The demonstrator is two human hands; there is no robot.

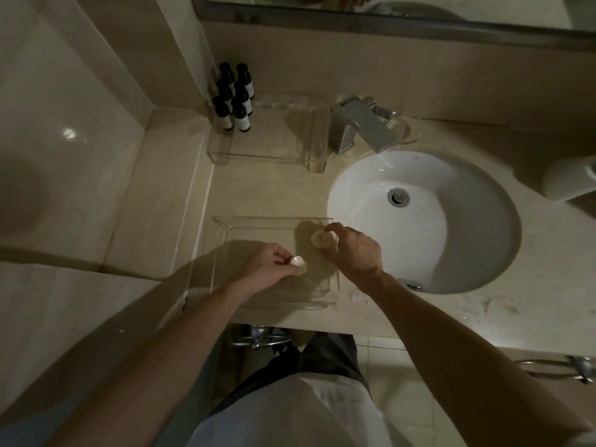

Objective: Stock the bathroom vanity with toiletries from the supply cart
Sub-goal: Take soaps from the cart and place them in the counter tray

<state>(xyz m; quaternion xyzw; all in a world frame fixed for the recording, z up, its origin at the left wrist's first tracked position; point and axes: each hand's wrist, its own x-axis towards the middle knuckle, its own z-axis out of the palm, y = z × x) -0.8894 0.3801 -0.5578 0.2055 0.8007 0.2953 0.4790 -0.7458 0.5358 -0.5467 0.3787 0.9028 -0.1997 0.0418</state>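
Near clear acrylic tray (222, 230), centre frame: left hand (269, 269) pinching a small white wrapped item (298, 262), contents indistinct; right hand (353, 250) fingertips pinching a pale round soap (319, 237) lying flat; six dark upright bottles (233, 96), upper left, labels unreadable.

Both bare forearms reach toward twelve o'clock. The left hand (269, 265) is curled, fingers pinched together; the right hand (353, 250), at its two o'clock, points its fingers toward ten.
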